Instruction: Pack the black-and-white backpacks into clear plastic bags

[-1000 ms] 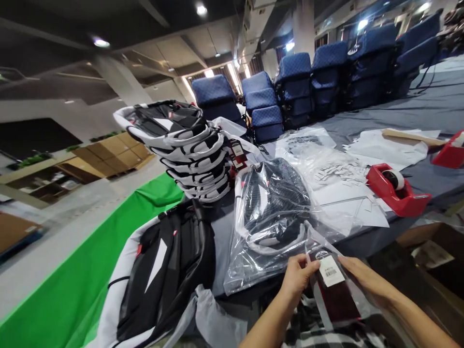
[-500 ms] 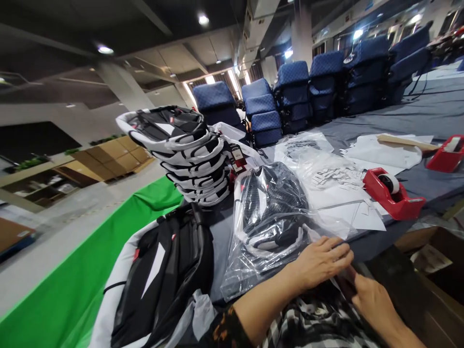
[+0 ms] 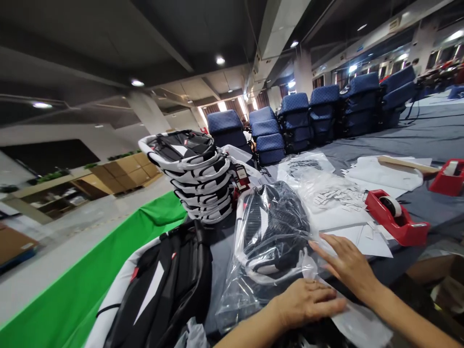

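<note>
- the main change i see from my end: the hands have come apart, where half a second ago they met over a dark red tag.
- my right hand is spread, fingertips reaching toward the near right corner of the clear plastic bag; i can't tell if they touch it.
- my left hand lies back up with fingers stretched out over a translucent plastic strip, close to the table's near edge; its underside is hidden, so i can't tell whether it pinches anything.
- that tag is now out of my sight, so i read the tag handling as paused or finished, without knowing where the tag lies.
- the bagged backpack sits in that bag near the near edge of the table, much as it did.
- an unbagged backpack lies left of it by the table's left edge, with the backpack stack behind.
- a red tape dispenser stands to the right, near the same front edge.
</note>
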The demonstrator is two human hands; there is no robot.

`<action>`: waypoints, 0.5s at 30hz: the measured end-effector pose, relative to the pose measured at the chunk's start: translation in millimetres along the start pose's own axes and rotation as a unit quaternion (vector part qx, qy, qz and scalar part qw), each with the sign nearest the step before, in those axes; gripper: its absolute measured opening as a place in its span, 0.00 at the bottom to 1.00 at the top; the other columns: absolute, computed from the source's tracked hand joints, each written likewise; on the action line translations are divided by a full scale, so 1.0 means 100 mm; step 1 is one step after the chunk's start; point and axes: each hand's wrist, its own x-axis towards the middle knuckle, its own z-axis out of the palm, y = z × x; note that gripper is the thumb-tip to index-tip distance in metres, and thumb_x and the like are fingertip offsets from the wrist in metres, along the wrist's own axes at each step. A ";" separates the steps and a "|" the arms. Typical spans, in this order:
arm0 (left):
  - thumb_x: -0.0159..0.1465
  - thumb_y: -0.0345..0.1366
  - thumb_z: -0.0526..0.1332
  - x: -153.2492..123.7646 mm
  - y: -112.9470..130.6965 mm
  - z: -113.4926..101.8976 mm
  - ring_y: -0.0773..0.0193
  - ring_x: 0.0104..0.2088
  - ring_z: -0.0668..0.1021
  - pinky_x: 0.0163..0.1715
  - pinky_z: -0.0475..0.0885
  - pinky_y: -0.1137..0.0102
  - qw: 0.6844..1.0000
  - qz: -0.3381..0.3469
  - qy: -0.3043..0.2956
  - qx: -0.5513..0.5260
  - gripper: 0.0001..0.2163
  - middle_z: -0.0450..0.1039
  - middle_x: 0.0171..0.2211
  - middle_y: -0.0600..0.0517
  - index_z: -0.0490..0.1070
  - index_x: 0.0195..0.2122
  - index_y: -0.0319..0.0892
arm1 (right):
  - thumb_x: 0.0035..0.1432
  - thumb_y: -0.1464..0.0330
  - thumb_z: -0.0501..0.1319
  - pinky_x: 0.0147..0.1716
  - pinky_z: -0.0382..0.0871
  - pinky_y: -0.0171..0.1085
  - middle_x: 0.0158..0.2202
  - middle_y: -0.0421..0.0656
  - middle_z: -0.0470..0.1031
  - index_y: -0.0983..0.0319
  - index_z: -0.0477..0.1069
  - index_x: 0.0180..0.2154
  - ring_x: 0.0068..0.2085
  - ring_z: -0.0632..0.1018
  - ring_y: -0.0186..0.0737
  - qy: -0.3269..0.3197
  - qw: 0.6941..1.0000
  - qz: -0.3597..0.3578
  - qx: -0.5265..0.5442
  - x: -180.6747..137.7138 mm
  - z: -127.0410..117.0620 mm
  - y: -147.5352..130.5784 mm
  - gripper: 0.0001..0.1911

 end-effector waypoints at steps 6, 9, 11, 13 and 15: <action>0.73 0.38 0.49 0.30 -0.05 -0.24 0.55 0.36 0.82 0.41 0.75 0.66 0.880 -0.323 0.311 -0.158 0.19 0.82 0.38 0.44 0.78 0.53 0.42 | 0.64 0.49 0.54 0.24 0.68 0.36 0.23 0.40 0.75 0.59 0.74 0.36 0.20 0.74 0.38 0.011 0.951 0.195 0.240 1.13 -0.15 0.50 0.22; 0.68 0.32 0.52 0.64 -0.32 -0.35 0.56 0.31 0.79 0.38 0.73 0.66 0.880 -0.382 0.261 -0.106 0.15 0.80 0.32 0.46 0.79 0.47 0.41 | 0.63 0.51 0.53 0.22 0.65 0.35 0.19 0.37 0.70 0.59 0.73 0.38 0.17 0.71 0.37 0.049 0.959 0.188 0.207 1.31 -0.26 0.56 0.20; 0.65 0.29 0.54 0.86 -0.57 -0.33 0.54 0.33 0.78 0.41 0.73 0.64 0.891 -0.397 0.213 -0.052 0.14 0.79 0.32 0.44 0.78 0.44 0.40 | 0.66 0.55 0.51 0.26 0.68 0.36 0.23 0.41 0.75 0.59 0.73 0.39 0.22 0.76 0.40 0.091 0.977 0.133 0.140 1.30 -0.26 0.51 0.18; 0.61 0.29 0.57 1.06 -0.84 -0.26 0.50 0.39 0.78 0.47 0.71 0.59 0.892 -0.395 0.219 -0.011 0.12 0.79 0.37 0.40 0.78 0.42 0.40 | 0.68 0.59 0.50 0.30 0.71 0.37 0.31 0.45 0.80 0.59 0.73 0.41 0.30 0.81 0.43 0.136 0.984 0.080 0.088 1.23 -0.23 0.43 0.17; 0.58 0.30 0.60 1.24 -1.10 -0.22 0.44 0.47 0.77 0.53 0.69 0.53 0.891 -0.373 0.257 0.001 0.09 0.78 0.43 0.37 0.78 0.39 0.40 | 0.71 0.62 0.50 0.33 0.73 0.36 0.37 0.47 0.81 0.59 0.73 0.44 0.36 0.83 0.43 0.181 0.981 0.038 0.063 1.10 -0.20 0.33 0.15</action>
